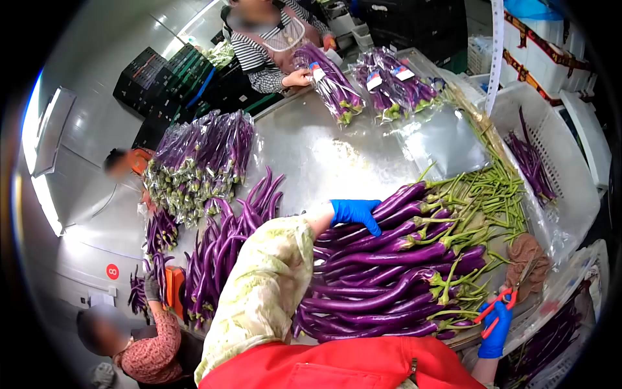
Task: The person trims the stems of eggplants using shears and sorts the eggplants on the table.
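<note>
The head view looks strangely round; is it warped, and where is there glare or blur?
In the head view, straight edges bow and the corners go black, suggesting a wide lens; glare whitens the metal table around its middle; a bright strip burns out at far left; the co-workers' heads are blurred, while the eggplants look fairly sharp.

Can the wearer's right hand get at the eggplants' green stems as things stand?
Probably yes: the right hand, holding red-handled scissors, is close beside the green stems, with nothing visibly in the way. The blades point away toward the brown cloth, so they would likely need turning.
</note>
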The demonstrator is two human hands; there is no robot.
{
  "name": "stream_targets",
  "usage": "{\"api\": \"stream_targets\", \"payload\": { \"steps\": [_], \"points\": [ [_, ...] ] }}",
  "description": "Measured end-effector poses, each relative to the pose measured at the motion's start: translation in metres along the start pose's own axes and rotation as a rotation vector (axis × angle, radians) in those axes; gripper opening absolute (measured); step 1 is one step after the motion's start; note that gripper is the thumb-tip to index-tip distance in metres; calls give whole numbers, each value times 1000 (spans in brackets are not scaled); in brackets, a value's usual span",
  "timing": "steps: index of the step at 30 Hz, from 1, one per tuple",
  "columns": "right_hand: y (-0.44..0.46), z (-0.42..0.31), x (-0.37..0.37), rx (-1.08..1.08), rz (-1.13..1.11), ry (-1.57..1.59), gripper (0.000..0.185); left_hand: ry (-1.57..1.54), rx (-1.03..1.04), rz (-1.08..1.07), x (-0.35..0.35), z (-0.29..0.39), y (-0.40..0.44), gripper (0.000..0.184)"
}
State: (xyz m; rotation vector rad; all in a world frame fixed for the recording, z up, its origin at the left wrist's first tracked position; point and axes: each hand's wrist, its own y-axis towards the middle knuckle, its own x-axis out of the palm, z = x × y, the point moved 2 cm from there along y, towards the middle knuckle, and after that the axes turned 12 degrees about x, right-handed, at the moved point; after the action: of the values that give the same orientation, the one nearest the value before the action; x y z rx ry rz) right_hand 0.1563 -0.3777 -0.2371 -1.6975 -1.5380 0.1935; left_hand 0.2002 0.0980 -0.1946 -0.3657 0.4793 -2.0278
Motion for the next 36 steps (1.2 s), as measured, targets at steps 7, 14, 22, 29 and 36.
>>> {"api": "stream_targets", "payload": {
  "steps": [7,14,22,29,36],
  "points": [
    [2,1,-7,-2,-110,0,55,254,98,194,30,24,-16,67],
    [-4,-1,1,-2,-166,17,53,-193,103,24,71,40,-39,72],
    [-16,-9,8,-155,-171,-64,53,37,277,322,94,63,-81,72],
    [-56,-28,26,-303,-270,-301,56,132,507,477,149,96,-133,76],
    [-97,-37,40,-324,-454,-450,57,385,493,490,170,94,-148,72]
  ]
}}
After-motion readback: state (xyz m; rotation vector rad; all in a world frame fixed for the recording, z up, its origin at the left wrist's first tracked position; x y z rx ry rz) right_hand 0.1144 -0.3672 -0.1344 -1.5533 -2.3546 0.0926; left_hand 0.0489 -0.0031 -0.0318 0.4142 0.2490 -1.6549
